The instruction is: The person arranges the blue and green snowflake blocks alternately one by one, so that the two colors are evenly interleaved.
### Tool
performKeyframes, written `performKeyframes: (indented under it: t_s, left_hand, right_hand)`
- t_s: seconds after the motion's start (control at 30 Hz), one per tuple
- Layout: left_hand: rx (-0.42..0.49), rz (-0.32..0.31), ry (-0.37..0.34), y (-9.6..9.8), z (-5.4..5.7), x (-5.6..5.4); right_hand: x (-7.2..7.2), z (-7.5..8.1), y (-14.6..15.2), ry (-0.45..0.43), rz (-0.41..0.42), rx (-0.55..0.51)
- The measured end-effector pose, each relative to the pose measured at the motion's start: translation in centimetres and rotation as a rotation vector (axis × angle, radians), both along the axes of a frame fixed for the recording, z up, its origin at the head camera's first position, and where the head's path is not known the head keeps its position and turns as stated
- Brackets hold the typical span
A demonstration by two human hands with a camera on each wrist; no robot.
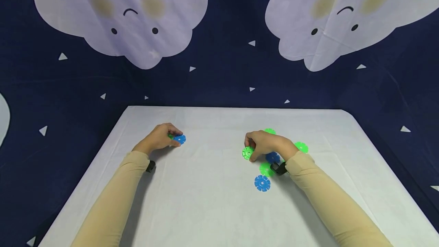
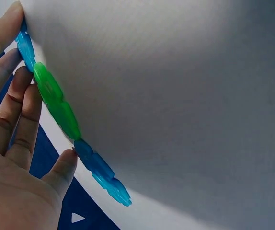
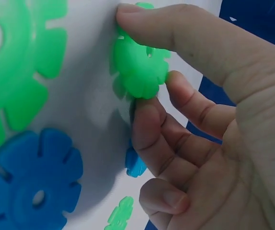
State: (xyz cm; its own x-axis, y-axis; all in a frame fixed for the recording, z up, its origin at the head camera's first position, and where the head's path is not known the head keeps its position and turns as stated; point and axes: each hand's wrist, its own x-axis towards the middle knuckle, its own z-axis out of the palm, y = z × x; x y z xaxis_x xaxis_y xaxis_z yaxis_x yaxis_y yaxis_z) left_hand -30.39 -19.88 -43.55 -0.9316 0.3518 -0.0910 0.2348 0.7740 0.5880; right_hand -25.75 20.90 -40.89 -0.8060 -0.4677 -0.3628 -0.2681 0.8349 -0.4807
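At the left of the table, my left hand [image 1: 160,137] pinches a slotted blue plastic disc [image 1: 179,139] between thumb and fingers. The left wrist view shows that blue disc [image 2: 27,51] in a line with a green disc [image 2: 56,100] and another blue disc [image 2: 99,167], end to end. My other left fingers lie along the line. To the right, my right hand [image 1: 265,143] holds a slotted green disc [image 1: 247,153] by its edge, thumb on one side and fingers on the other, in the right wrist view [image 3: 140,72] close over the white surface.
Around my right hand lie loose discs: a blue disc [image 1: 273,157] under the wrist, a green disc [image 1: 265,169] and a blue disc [image 1: 262,183] nearer me, green discs [image 1: 302,147] farther back and right. A dark cloud-patterned cloth [image 1: 226,75] hangs behind the white table [image 1: 205,201].
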Motion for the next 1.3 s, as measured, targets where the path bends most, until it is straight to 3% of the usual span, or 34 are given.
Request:
performKeyframes:
  t_s: [0.6,0.97,1.3]
  left_hand:
    - [-0.003,-0.002,0.003,0.0,0.1,0.0]
    - [0.0,0.001,0.0,0.0,0.2,0.1]
    - [0.025,-0.003,-0.002,-0.2,-0.1,0.0]
  right_hand:
    - [0.9,-0.7,1.0,0.051,0.084,-0.075]
    - [1.2,-0.4,1.2,0.011,0.063,-0.078]
    - [1.2,-0.8,1.0,0.074,0.092,-0.096]
